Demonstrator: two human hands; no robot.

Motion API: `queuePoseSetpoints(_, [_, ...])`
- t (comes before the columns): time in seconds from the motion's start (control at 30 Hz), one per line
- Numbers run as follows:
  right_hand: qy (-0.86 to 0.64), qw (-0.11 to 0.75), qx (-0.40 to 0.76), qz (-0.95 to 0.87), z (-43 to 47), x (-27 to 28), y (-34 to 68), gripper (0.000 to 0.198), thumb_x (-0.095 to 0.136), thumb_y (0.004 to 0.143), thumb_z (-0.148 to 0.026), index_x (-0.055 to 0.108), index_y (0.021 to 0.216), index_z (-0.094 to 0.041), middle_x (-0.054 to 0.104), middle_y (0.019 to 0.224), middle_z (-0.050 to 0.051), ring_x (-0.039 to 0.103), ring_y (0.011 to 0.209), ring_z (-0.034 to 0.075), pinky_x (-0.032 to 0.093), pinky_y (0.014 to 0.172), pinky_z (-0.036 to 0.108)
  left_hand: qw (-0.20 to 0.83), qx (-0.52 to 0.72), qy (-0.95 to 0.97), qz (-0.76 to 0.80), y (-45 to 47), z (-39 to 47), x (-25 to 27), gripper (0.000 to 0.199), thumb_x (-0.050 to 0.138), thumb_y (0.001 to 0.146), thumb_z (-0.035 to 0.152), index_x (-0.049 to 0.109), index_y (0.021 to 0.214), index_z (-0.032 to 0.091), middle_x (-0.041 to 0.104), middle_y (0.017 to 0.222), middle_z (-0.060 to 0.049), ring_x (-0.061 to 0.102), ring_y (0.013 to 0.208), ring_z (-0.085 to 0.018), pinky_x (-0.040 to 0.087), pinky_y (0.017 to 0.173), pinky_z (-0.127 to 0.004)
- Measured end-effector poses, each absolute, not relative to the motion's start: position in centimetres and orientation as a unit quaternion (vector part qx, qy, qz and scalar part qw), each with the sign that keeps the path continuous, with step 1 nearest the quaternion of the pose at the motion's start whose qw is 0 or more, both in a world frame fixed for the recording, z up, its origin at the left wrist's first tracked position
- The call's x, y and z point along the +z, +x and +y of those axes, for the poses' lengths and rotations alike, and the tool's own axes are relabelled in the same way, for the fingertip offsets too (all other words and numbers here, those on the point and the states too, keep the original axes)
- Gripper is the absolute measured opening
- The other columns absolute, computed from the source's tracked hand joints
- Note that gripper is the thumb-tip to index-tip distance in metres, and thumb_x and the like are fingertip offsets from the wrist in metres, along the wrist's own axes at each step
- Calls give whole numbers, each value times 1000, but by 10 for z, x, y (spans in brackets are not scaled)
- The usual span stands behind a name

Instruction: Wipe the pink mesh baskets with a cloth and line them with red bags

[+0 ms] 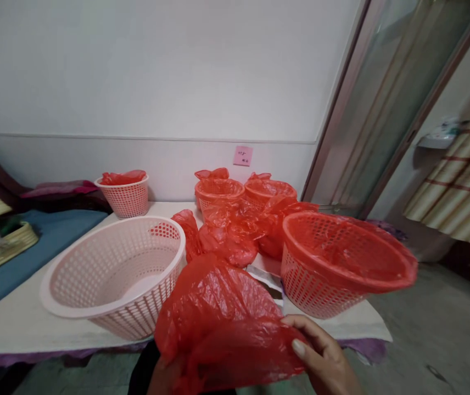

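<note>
A red plastic bag [235, 329] is spread between my two hands in front of the table edge. My right hand [321, 354] pinches its right side between thumb and fingers. At the bag's lower left, my left hand [167, 376] grips it, with its fingers mostly covered by the red film. An unlined pale pink plastic basket [113, 315] stands to the left of the bag. On the right is a similar basket [321, 285] with a red bag lining it and folded over its rim. Crumpled red bags [235, 233] lie behind the one I hold.
Two smaller bag-lined baskets [220, 189] stand by the wall, and another small basket [128, 200] holding red plastic is at back left. A pink note [242, 156] is stuck on the wall. A woven box [4, 252] lies on blue cloth at left. The table's [4, 334] front edge runs below.
</note>
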State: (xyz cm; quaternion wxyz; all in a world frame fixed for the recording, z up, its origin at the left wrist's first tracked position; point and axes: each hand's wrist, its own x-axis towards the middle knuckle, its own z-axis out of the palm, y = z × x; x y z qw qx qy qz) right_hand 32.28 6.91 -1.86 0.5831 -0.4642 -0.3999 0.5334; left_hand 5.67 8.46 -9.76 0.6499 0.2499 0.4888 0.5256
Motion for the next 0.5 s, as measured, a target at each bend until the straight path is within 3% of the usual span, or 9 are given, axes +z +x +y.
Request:
queuePoseSetpoints(0.13, [-430, 559, 607, -366, 65, -19, 326, 39, 69, 73, -50, 71, 101, -23, 71, 95, 9, 65, 86, 23, 49, 74, 32, 660, 537, 200, 486, 58, 84, -87, 38, 82, 61, 34, 68, 90, 14, 72, 71, -6, 69, 69, -25, 57, 66, -34])
queuePoseSetpoints(0.27, [-484, 517, 565, -424, 72, -27, 330, 34, 73, 72, -45, 70, 97, -23, 61, 69, -1, 54, 61, 13, 41, 60, 24, 671, 557, 156, 464, 61, 82, -71, 38, 81, 64, 28, 64, 95, 15, 74, 79, -5, 71, 78, -24, 56, 72, -32])
queuePoseSetpoints(0.4, [-532, 439, 413, -595, 83, -32, 334, 25, 63, 80, -46, 69, 82, -22, 55, 65, -2, 51, 61, 14, 37, 59, 26, 657, 548, 162, 491, 59, 79, -64, 30, 77, 66, 24, 64, 90, 14, 71, 66, -1, 68, 61, -20, 54, 61, -29])
queuePoseSetpoints(0.5, [-579, 487, 234, -611, 88, -31, 336, 21, 56, 85, -41, 65, 80, -22, 61, 77, 1, 57, 76, 19, 41, 71, 29, 652, 542, 165, 503, 58, 78, -64, 32, 75, 68, 19, 62, 97, 14, 71, 64, -1, 68, 57, -20, 55, 58, -29])
